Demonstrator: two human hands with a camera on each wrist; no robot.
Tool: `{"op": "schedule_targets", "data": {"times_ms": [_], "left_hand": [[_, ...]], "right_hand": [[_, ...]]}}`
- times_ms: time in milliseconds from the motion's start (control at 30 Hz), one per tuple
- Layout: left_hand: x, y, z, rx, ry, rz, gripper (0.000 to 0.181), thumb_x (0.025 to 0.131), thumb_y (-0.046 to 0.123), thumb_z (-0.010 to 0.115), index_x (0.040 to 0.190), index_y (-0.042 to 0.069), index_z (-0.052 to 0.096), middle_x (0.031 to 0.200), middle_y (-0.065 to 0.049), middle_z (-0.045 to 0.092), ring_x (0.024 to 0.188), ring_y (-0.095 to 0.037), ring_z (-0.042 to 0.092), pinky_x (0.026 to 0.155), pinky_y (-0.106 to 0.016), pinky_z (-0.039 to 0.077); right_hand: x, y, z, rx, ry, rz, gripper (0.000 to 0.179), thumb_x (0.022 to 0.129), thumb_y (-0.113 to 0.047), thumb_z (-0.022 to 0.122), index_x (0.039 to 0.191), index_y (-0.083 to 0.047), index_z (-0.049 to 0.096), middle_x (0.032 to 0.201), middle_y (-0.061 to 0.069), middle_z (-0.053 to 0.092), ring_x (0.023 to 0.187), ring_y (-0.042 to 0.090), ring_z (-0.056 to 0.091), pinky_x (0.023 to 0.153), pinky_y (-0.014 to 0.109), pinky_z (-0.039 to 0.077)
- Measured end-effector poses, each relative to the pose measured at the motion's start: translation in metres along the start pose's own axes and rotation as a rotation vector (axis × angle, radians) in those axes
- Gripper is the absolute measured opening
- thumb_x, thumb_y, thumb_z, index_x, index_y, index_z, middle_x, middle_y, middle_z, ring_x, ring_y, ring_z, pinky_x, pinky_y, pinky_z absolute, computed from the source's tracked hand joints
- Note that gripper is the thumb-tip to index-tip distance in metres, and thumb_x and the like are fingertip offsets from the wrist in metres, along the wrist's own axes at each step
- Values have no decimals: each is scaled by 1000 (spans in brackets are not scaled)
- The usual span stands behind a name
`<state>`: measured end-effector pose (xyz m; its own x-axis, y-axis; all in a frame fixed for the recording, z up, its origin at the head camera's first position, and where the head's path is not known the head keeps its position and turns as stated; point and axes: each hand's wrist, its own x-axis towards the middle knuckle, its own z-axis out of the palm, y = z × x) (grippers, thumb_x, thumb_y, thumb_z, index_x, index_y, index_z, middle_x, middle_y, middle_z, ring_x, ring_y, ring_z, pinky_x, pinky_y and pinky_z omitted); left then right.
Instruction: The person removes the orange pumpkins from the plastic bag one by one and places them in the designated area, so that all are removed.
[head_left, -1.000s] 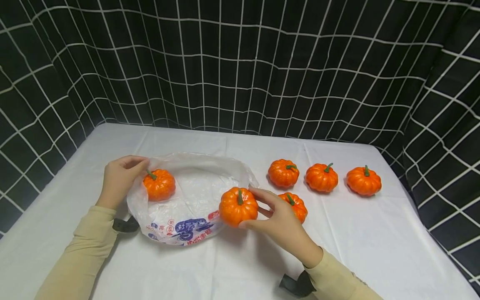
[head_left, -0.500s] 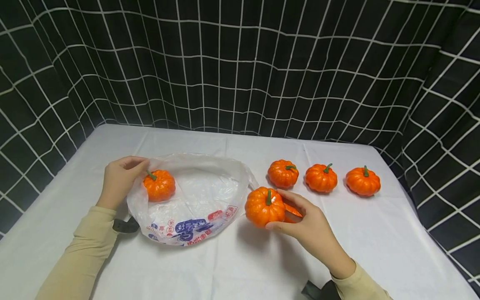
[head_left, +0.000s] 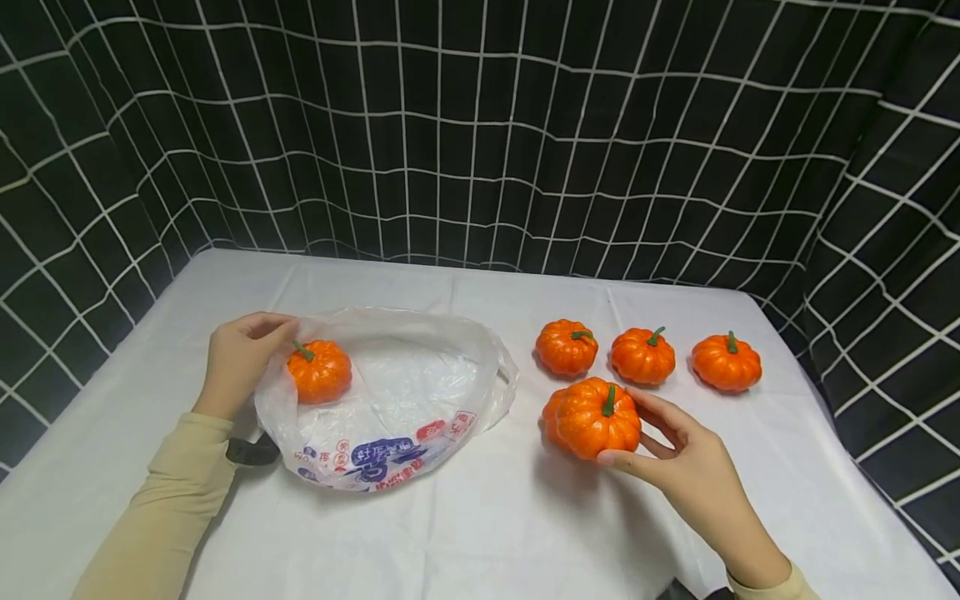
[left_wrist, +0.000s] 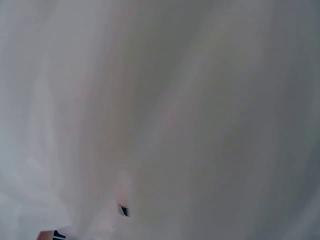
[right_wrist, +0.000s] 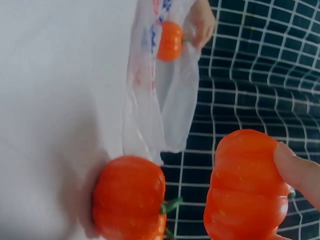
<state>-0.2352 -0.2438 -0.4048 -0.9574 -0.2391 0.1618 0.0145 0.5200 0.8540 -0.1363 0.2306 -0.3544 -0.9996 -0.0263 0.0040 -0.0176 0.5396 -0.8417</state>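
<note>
My left hand [head_left: 243, 358] pinches the left rim of a white plastic bag [head_left: 408, 379] with blue and red print, its mouth spread wide. Inside the bag, beside that hand, lies a small orange pumpkin [head_left: 322, 372] with a green stem. My right hand [head_left: 697, 471] holds another pumpkin [head_left: 600, 421] between thumb and fingers, right of the bag. Behind the held one, mostly covered in the head view, is a pumpkin on the table; the right wrist view shows this table pumpkin [right_wrist: 129, 199] apart from it. Whitish film, probably the bag [left_wrist: 165, 120], fills the left wrist view.
Three more pumpkins stand in a row at the back right: a left one [head_left: 566, 347], a middle one [head_left: 642, 356] and a right one [head_left: 727, 362]. White cloth [head_left: 480, 533] covers the table. Black cloth with white grid lines [head_left: 465, 125] surrounds it.
My right hand has carried its pumpkin rightward, from the bag's right edge to in front of the table pumpkin. The bag's right side has come free of it. My left hand stays put.
</note>
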Motion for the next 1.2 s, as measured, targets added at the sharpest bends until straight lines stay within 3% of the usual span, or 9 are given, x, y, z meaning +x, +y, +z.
{"op": "schedule_targets", "data": {"times_ms": [167, 400, 1000, 1100, 1200], "left_hand": [[0, 1, 0, -6, 4, -1, 45, 97, 40, 62, 116, 0, 69, 124, -22, 68, 121, -37, 58, 111, -55, 42], [-1, 2, 0, 0, 10, -2, 44, 97, 39, 61, 116, 0, 69, 121, -23, 68, 120, -36, 58, 111, -54, 42], [0, 3, 0, 14, 12, -3, 44, 97, 39, 61, 116, 0, 69, 123, -22, 68, 121, -37, 58, 111, -54, 42], [0, 2, 0, 12, 11, -3, 44, 97, 39, 61, 116, -1, 69, 123, -22, 68, 121, -37, 58, 112, -54, 41], [0, 3, -1, 12, 12, 2, 44, 97, 38, 61, 116, -1, 69, 123, -23, 68, 121, -37, 58, 111, -54, 42]], "right_hand": [[-1, 9, -10, 4, 32, 50, 83, 78, -25, 85, 148, -9, 45, 149, 15, 50, 117, -18, 46, 88, 5, 48], [-4, 18, -23, -37, 60, 112, 84, 79, -32, 84, 150, -14, 43, 152, 14, 47, 110, -26, 42, 85, 3, 48], [5, 45, -37, -57, 83, 162, 85, 82, -33, 82, 152, -10, 39, 155, 19, 42, 111, -24, 41, 81, 1, 47], [9, 51, -40, -81, 96, 169, 87, 82, -34, 82, 152, -8, 38, 154, 21, 42, 121, -13, 46, 80, -1, 46], [13, 57, -43, -99, 101, 185, 90, 82, -36, 81, 153, -7, 36, 154, 22, 42, 138, 12, 46, 80, -2, 45]]}}
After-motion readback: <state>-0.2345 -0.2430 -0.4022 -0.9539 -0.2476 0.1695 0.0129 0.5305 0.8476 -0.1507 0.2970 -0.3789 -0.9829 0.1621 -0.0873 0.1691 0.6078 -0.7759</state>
